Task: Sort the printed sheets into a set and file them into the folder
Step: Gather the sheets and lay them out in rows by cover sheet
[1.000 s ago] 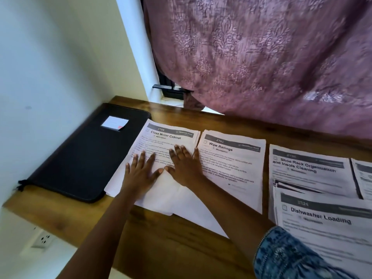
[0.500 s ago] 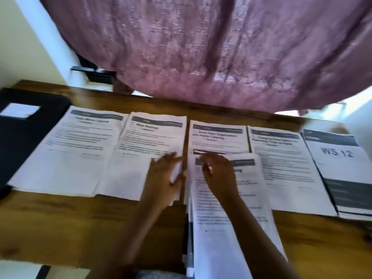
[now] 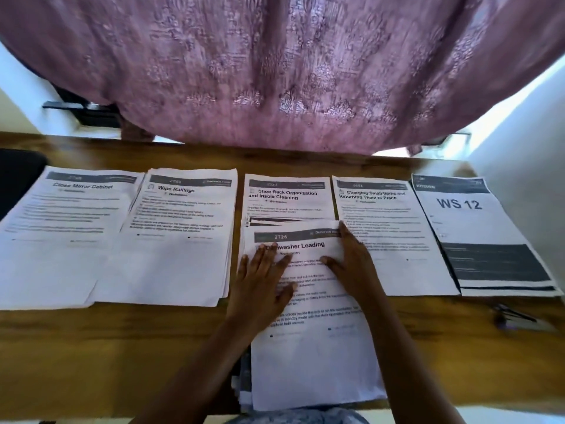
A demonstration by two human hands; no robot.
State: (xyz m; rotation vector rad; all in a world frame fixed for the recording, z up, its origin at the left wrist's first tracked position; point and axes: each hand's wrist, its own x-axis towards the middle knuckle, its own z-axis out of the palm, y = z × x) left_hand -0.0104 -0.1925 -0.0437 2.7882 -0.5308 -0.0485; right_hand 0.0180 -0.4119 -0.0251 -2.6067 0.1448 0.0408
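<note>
Left hand (image 3: 260,289): fingers straight, slightly spread, pressing flat on Dishwasher Loading stack (image 3: 315,347).
Right hand (image 3: 351,264): fingers straight, held together along stack's right edge; thumb splayed onto page.
Shoe Rack Organization stack (image 3: 287,197): just beyond fingertips, partly overlapped.
Wipe Railings stack (image 3: 180,240): left of left fingers.
Charging Small Items stack (image 3: 394,240): right of right fingers.
Black folder (image 3: 18,175): far left, edge of view.

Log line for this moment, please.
stage: sorting | left hand: flat on Dishwasher Loading stack | right hand: flat on same stack | folder: far left, nobody touching
</note>
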